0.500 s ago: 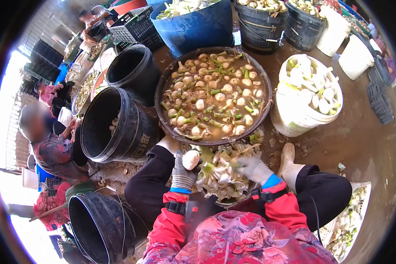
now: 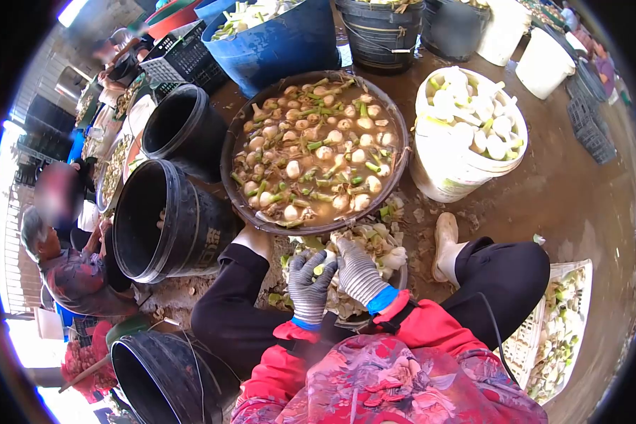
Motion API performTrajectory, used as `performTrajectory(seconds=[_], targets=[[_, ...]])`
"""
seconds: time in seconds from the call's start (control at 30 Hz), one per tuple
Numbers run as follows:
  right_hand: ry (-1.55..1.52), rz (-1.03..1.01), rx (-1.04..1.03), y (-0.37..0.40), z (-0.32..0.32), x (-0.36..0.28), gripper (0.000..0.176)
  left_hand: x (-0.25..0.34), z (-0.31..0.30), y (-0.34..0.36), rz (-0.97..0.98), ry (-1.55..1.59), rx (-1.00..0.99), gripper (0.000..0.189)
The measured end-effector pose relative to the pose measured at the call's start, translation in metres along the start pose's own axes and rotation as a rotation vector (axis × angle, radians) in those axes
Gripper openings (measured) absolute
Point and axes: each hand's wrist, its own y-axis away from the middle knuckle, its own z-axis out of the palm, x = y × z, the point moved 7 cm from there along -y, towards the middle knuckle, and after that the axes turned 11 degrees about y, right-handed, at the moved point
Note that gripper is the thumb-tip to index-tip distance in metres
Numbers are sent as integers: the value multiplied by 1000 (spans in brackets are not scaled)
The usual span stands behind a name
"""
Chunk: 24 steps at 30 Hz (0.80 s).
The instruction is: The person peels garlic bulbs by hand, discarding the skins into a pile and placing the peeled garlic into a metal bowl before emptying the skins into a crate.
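My left hand [image 2: 309, 286], in a striped grey glove, is wrapped round a pale bulb with a green end [image 2: 321, 268]. Touching the bulb's side is my right hand [image 2: 359, 270], also gloved, its fingers closed; what they grip is too small to make out. Beneath both hands lies a heap of pale peelings [image 2: 391, 259] in a container. Just beyond it stands a wide round tub [image 2: 403, 159] of brown water with floating bulbs and green stem pieces.
A white bucket [image 2: 438, 166] heaped with peeled bulbs is at the right. Black buckets [image 2: 191, 237] stand at the left, and a blue tub [image 2: 279, 53] is behind. A white crate [image 2: 579, 321] of trimmings sits at lower right. Another person [image 2: 85, 279] sits at the left.
My right hand has moved left to meet my left hand at the bulb. The left hand has shifted slightly right and down. The whole view has shifted, with the tubs now further left.
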Motion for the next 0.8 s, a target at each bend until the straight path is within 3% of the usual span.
performTrajectory(seconds=[0.07, 0.1, 0.13, 0.2, 0.23, 0.3, 0.33, 0.5, 0.57, 0.6, 0.67, 0.73, 0.8], targets=[[-322, 17, 119, -4, 41, 43, 28, -23, -1, 5, -300, 559, 83, 25], [-445, 350, -110, 2, -13, 10, 27, -40, 1, 11, -483, 840, 134, 26], [-150, 264, -4, -2, 6, 44, 29, -43, 2, 13, -540, 1042, 142, 36], [-184, 404, -170, -2, 3, 60, 37, -44, 0, 13, -631, 1367, 170, 37], [-184, 402, -175, 0, 0, 55, 37, -44, -3, 12, -622, 1334, 180, 41], [-434, 139, -65, 1, -16, 24, 44, -57, -6, 13, -603, 1262, 193, 44], [-434, 142, -65, 2, -18, 16, 44, -58, -7, 12, -582, 1191, 200, 48], [-837, 319, -262, 5, -10, 7, 42, -56, -10, 14, -530, 1198, 45, 42], [-1066, 440, -445, 9, -7, 3, 43, -42, -5, 13, -544, 1183, -170, 46], [-1068, 441, -444, 10, -2, 9, 43, -44, -3, 11, -546, 1181, -171, 46], [-751, 115, -257, 1, -7, 13, 45, -53, -11, 6, -475, 771, -111, 52], [-815, 154, -261, 2, -12, 5, 47, -41, -11, 6, -569, 819, -93, 57], [-565, 89, -172, 2, -22, -2, 48, -24, -6, 7, -740, 1030, -77, 55]])
